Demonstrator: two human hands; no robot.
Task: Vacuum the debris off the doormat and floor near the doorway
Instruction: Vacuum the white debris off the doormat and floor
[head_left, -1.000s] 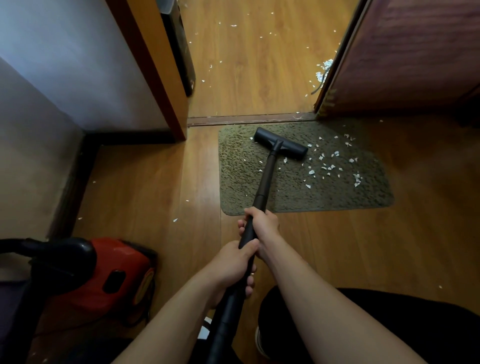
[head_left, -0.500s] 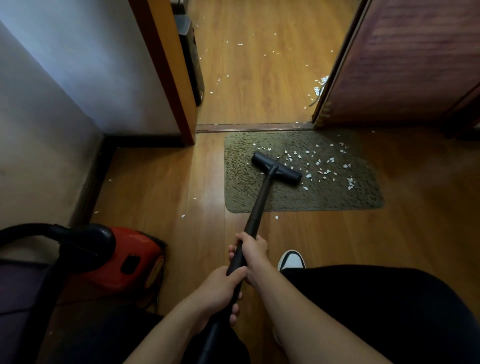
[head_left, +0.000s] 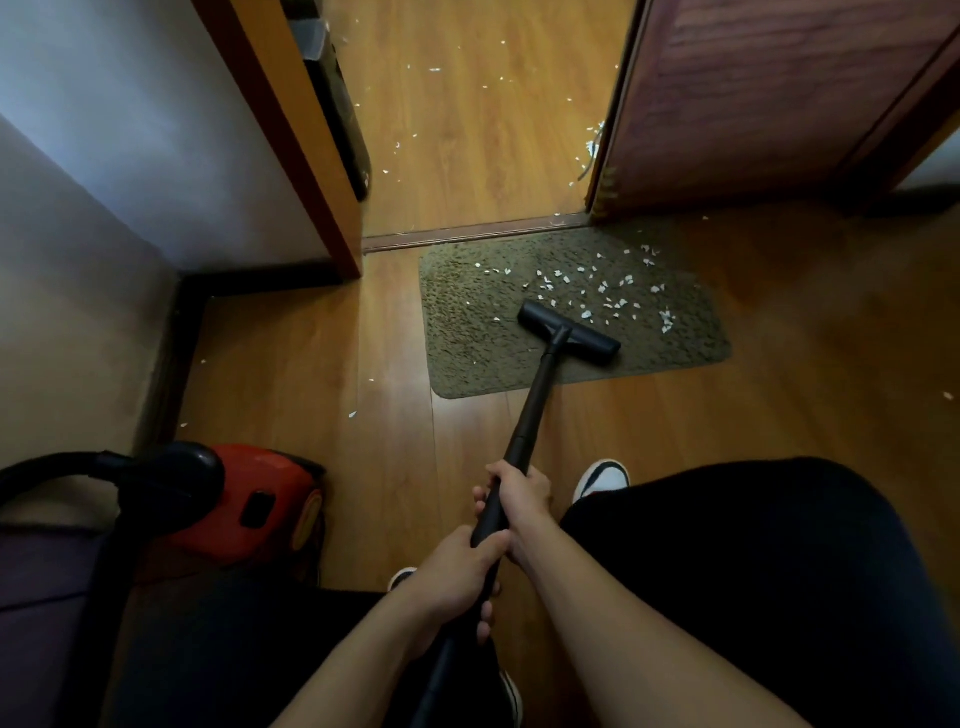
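A green doormat lies before the doorway, strewn with white debris on its far right half. The black vacuum nozzle rests on the mat near its front edge, on the end of a black wand. My right hand grips the wand higher up. My left hand grips it just below. More white scraps dot the wooden floor beyond the threshold, and a few bits lie left of the mat.
A red canister vacuum with a black hose sits on the floor at the left. An open brown door stands at the right, a door frame and wall at the left. My white shoe and dark trousers fill the foreground.
The nozzle has been pulled back across the mat from its far edge toward the front edge, and my hands drew back with the wand. The camera shifted back too.
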